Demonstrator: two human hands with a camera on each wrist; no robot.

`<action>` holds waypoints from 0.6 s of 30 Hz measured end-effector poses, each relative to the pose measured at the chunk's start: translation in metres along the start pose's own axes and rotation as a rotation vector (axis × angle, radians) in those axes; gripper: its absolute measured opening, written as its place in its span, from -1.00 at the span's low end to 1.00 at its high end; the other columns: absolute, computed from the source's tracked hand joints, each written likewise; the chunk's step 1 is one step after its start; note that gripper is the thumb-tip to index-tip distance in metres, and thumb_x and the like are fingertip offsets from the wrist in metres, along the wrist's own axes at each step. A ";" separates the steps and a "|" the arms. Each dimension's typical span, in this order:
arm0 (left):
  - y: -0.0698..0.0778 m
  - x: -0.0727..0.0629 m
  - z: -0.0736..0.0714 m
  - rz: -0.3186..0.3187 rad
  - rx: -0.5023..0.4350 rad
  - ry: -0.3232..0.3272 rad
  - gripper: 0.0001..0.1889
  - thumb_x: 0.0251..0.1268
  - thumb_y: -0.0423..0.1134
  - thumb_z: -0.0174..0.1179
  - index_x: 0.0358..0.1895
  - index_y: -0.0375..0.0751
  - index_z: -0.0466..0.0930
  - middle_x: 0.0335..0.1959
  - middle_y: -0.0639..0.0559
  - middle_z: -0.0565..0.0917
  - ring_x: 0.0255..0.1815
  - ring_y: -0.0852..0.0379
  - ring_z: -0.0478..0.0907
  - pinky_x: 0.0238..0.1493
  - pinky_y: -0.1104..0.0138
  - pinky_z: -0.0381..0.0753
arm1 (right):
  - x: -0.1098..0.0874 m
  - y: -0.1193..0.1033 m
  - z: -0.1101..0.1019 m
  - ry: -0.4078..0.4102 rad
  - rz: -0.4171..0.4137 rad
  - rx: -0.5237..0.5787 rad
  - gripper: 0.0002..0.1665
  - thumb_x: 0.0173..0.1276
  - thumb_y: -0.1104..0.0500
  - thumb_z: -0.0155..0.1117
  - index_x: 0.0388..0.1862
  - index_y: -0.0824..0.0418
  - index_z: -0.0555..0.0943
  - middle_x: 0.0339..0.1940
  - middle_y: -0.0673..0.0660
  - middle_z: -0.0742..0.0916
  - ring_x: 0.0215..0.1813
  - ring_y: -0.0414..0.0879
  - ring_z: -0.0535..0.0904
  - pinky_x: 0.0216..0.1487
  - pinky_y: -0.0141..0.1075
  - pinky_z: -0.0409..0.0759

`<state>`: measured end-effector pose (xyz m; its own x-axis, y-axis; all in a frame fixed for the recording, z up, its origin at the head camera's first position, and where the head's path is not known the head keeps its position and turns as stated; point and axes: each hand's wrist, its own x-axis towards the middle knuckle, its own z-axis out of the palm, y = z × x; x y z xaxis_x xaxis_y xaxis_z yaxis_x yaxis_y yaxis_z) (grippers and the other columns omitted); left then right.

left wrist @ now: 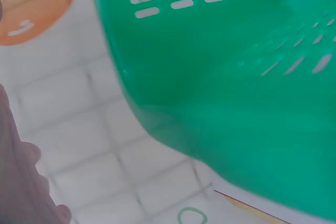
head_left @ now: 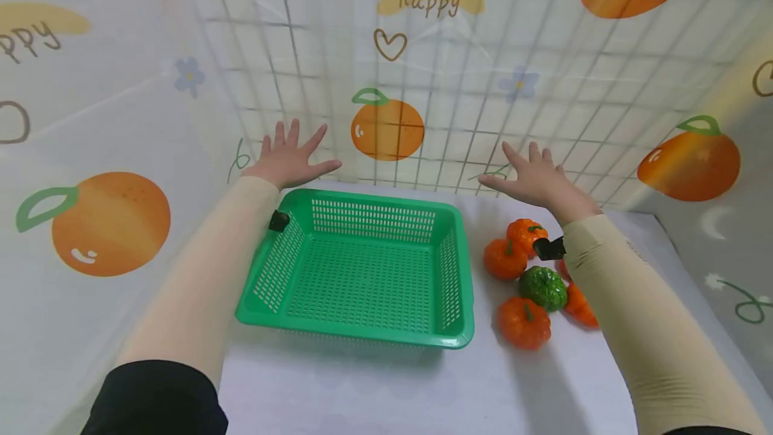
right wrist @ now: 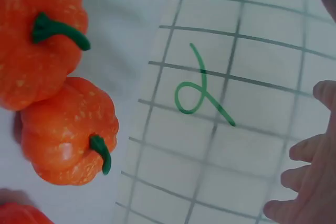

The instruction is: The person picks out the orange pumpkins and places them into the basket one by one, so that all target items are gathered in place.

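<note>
Fingers spread and holding nothing, my left hand [head_left: 288, 158] hovers by the far left corner of a green plastic basket [head_left: 362, 337]. Its perforated walls surround a bare floor; in the left wrist view the basket's corner [left wrist: 173, 87] fills much of the picture. My right hand [head_left: 537, 180] is likewise spread and holds nothing, beyond a group of small pumpkins. Orange ones [head_left: 524, 323] lie around a green pumpkin [head_left: 543, 288] to the right of the basket. Two orange pumpkins [right wrist: 71, 129] with green stems show closely in the right wrist view. The right forearm partly hides the group.
A white table [head_left: 362, 395] carries the basket and pumpkins. Behind and beside it hangs a pale cloth [head_left: 447, 52] printed with oranges, hearts, grid lines and the word happy. The cloth wall [head_left: 90, 119] on the left stands close to my left arm.
</note>
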<state>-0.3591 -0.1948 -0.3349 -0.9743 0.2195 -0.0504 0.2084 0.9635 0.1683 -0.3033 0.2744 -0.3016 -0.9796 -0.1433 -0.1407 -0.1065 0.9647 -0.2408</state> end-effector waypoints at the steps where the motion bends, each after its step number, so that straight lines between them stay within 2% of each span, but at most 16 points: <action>1: -0.001 -0.003 -0.001 0.005 -0.009 0.002 -0.02 0.09 0.70 -0.39 0.52 0.48 -0.53 0.53 -0.17 -0.61 0.46 -0.28 -0.76 0.33 -0.27 -0.59 | -0.003 0.001 0.000 0.007 -0.009 0.002 0.28 0.19 -0.68 -0.15 0.63 -0.06 -0.31 0.52 0.49 -0.32 0.47 0.52 -0.47 0.30 0.45 -0.33; 6: -0.003 -0.019 -0.008 0.040 -0.046 -0.009 -0.04 0.14 0.67 -0.33 0.54 0.46 -0.47 0.56 -0.20 -0.52 0.48 -0.29 -0.70 0.37 -0.28 -0.48 | -0.025 0.011 -0.001 0.015 -0.024 0.024 0.26 0.22 -0.64 -0.10 0.64 -0.04 -0.29 0.53 0.51 -0.27 0.49 0.52 -0.38 0.27 0.48 -0.19; 11: -0.008 -0.039 -0.011 0.078 -0.101 -0.018 -0.05 0.22 0.58 -0.21 0.59 0.35 -0.34 0.58 -0.21 -0.42 0.51 -0.32 -0.62 0.34 -0.36 -0.25 | -0.049 0.023 0.001 0.018 -0.022 0.036 0.28 0.21 -0.61 -0.01 0.64 -0.03 -0.28 0.53 0.53 -0.23 0.48 0.55 -0.21 0.22 0.50 -0.04; 15: -0.016 -0.055 -0.011 0.086 -0.200 -0.002 -0.07 0.26 0.51 -0.09 0.60 0.34 -0.25 0.60 -0.18 -0.31 0.53 -0.27 -0.59 0.27 -0.45 -0.16 | -0.066 0.031 0.004 0.028 -0.028 0.042 0.29 0.22 -0.59 0.04 0.64 0.01 -0.26 0.53 0.54 -0.19 0.45 0.59 -0.12 0.21 0.51 -0.01; 18: -0.020 -0.064 -0.011 0.105 -0.234 0.013 -0.09 0.28 0.47 -0.06 0.60 0.32 -0.20 0.61 -0.19 -0.22 0.54 -0.26 -0.57 0.25 -0.46 -0.15 | -0.078 0.038 0.008 0.037 -0.028 0.067 0.28 0.22 -0.55 0.10 0.65 0.00 -0.23 0.54 0.52 -0.16 0.45 0.58 -0.11 0.21 0.50 -0.01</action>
<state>-0.3020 -0.2302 -0.3247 -0.9496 0.3133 -0.0085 0.2845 0.8732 0.3957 -0.2300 0.3202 -0.3077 -0.9821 -0.1611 -0.0979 -0.1240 0.9433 -0.3079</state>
